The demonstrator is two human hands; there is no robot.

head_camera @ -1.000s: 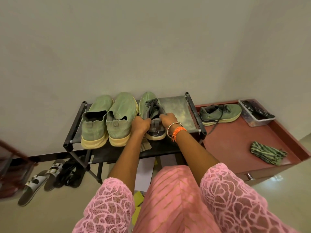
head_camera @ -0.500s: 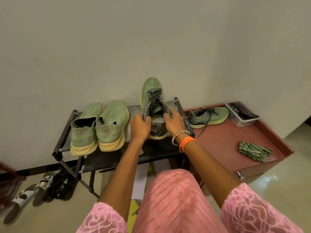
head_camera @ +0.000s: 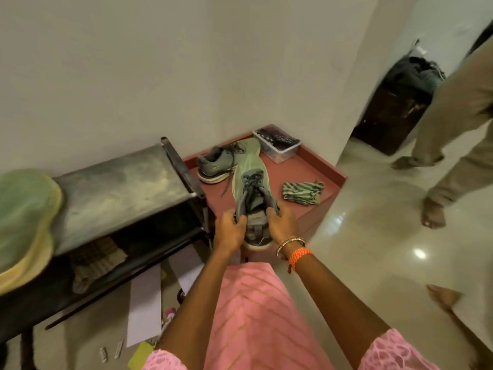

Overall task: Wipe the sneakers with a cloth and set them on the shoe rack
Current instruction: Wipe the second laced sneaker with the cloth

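Beside the shoe rack (head_camera: 112, 193), a green sneaker (head_camera: 250, 182) is gripped by the left hand (head_camera: 230, 231) and right hand (head_camera: 282, 227).

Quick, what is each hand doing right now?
Left hand: grips the left side of the green sneaker.
Right hand: grips the sneaker's right side.
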